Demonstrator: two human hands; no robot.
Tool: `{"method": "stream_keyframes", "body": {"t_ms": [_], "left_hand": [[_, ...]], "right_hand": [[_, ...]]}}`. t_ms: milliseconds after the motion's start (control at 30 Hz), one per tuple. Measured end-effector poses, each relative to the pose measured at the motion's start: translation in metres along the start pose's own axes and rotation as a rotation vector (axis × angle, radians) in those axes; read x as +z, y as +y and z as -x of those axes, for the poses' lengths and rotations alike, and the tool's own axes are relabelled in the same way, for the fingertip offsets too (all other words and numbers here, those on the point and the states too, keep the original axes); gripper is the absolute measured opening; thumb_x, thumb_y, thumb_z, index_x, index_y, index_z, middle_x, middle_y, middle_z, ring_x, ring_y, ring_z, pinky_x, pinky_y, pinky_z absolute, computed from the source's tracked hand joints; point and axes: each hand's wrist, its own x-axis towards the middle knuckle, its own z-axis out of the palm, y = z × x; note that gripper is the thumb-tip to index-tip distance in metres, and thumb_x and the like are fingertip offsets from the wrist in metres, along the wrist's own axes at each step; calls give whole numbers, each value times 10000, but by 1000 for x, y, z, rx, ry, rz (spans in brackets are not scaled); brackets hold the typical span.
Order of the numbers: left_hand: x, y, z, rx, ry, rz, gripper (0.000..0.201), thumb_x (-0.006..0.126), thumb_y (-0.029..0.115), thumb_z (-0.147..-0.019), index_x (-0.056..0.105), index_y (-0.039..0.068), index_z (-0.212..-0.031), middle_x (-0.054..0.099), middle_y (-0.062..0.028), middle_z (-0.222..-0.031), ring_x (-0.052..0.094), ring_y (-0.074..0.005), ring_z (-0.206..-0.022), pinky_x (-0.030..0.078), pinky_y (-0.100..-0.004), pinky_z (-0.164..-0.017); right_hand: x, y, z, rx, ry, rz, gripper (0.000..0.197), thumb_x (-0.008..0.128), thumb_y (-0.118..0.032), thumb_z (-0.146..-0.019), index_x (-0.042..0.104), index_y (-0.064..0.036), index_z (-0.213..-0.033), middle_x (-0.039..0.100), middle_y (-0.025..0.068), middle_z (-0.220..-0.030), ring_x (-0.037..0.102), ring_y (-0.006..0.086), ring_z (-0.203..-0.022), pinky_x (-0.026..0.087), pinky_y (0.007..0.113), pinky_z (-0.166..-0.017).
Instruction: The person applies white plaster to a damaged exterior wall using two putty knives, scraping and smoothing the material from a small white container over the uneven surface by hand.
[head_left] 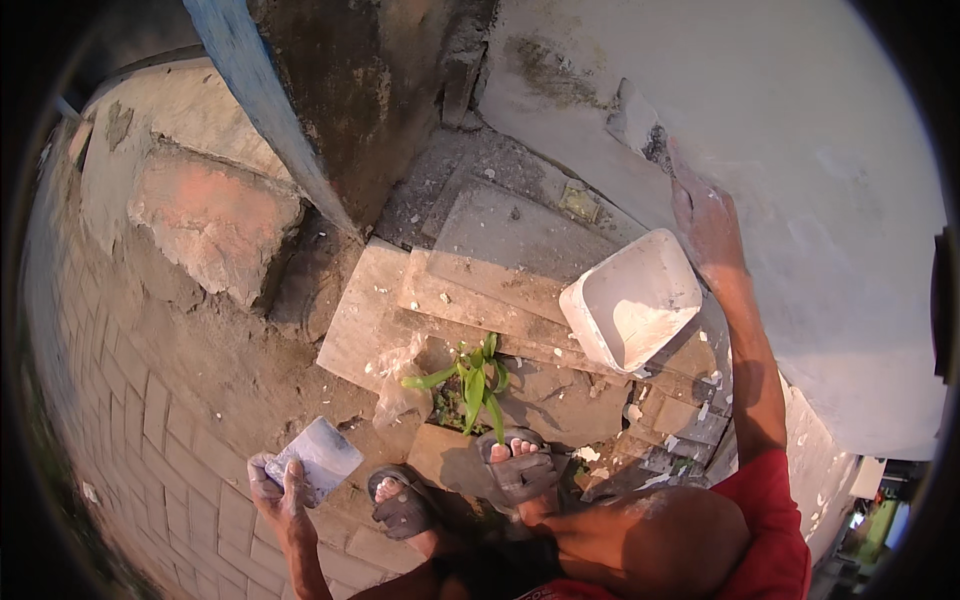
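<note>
My right hand (pixel 706 218) is closed around a putty knife (pixel 634 122). Its pale blade lies against the white wall (pixel 800 130), near a dark, rough patch low on the wall. Pale dust coats the fingers. Over the paving at the lower left, my left hand (pixel 285 490) grips a flat rectangular plate (pixel 318 460) with whitish smears, thumb on top. Below my right hand, a white square-sided tub (pixel 632 300) stands tilted on the slabs, with whitish material inside.
Stacked stone slabs (pixel 500 250) fill the corner by a blue-edged pillar (pixel 345 100). A broken concrete block (pixel 210 222) lies at left. Near my sandalled feet are a green plant (pixel 476 385) and a crumpled plastic bag (pixel 402 385). White flakes litter the ground at right.
</note>
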Motion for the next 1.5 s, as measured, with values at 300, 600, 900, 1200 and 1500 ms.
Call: {"method": "stream_keyframes", "body": {"t_ms": [300, 600, 900, 1200, 1500], "left_hand": [[6, -3, -4, 18, 34, 0, 201, 663, 143, -927, 466, 101, -942, 468, 56, -714, 417, -27, -573, 309, -203, -484], [-34, -15, 8, 5, 137, -92, 181, 646, 154, -938, 472, 107, -935, 488, 58, -739, 418, -20, -597, 312, -205, -498], [-9, -11, -1, -14, 25, 33, 182, 655, 134, -928, 478, 100, -952, 485, 49, -772, 433, -45, -650, 355, -216, -563], [9, 7, 3, 8, -36, -17, 193, 667, 163, -932, 485, 102, -950, 490, 42, -739, 444, -45, -619, 357, -216, -536], [12, 7, 2, -69, -4, 329, 219, 655, 85, -930, 473, 62, -1050, 580, -2, -890, 553, -65, -765, 454, -219, -647]], "right_hand": [[31, -6, -12, -40, 73, -60, 541, 505, -101, -952, 420, -166, -1482, 656, 215, -968, 619, 403, -853, 501, 463, -811], [88, -42, -5, 10, -118, -52, 543, 500, -137, -957, 405, -148, -1491, 655, 215, -1029, 617, 393, -945, 496, 504, -812], [83, -45, -44, -120, -81, 17, 560, 508, -80, -918, 398, -18, -1464, 678, 247, -829, 660, 399, -821, 526, 509, -770], [102, -47, -58, -63, -120, -98, 516, 500, -100, -928, 446, -46, -1438, 680, 269, -886, 657, 451, -819, 515, 548, -761], [1, -76, 11, 324, -568, -1173, 497, 545, -210, -989, 466, -134, -1474, 531, -24, -719, 402, 36, -531, 389, 197, -521]]}}
